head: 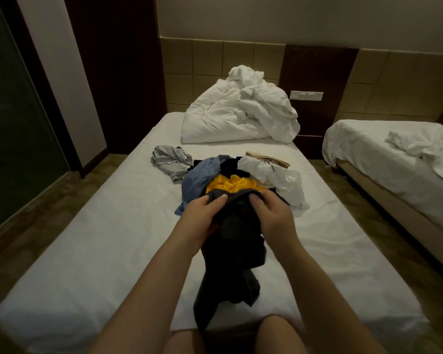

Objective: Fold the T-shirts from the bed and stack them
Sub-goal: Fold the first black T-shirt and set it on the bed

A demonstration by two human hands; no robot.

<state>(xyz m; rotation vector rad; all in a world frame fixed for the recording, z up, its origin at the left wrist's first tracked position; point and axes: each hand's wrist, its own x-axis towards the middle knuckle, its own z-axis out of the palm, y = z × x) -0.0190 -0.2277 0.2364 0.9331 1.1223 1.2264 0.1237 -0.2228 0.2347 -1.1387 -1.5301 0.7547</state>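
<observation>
Both hands, left point(202, 215) and right point(274, 218), grip the dark T-shirt point(230, 256); find its shoulders, then spread it flat on the bed point(87, 241).

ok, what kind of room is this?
Probably a hotel twin room: two single beds, the near bed and a second bed, both in plain white linen, a white duvet heaped at the head, and a wall switch panel between them.
</observation>
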